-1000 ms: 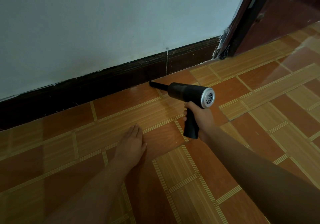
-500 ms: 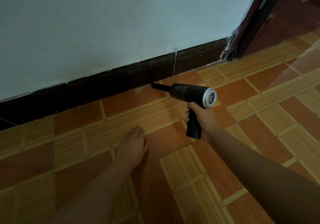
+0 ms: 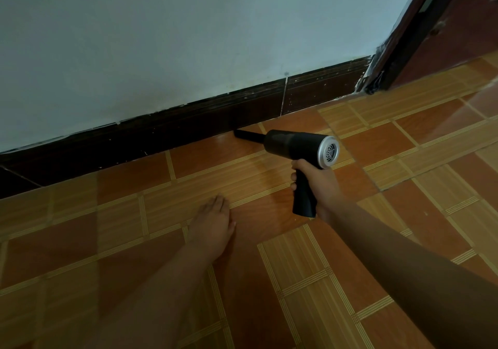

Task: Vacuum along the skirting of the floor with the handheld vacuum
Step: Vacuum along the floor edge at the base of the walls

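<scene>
Right hand (image 3: 319, 184) grips the handheld vacuum (image 3: 293, 141), nozzle at the far skirting (image 3: 188, 127); left hand (image 3: 213, 224) rests flat on the floor (image 3: 404, 214). A tilted wrist could lift the nozzle off the edge, missing dust

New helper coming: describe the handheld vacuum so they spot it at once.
Find the dark skirting under the pale wall. Near its pale vertical joint, the right hand grips a black pistol-shaped vacuum. Only it has a thin nozzle and a silver vented rear cap.
</scene>
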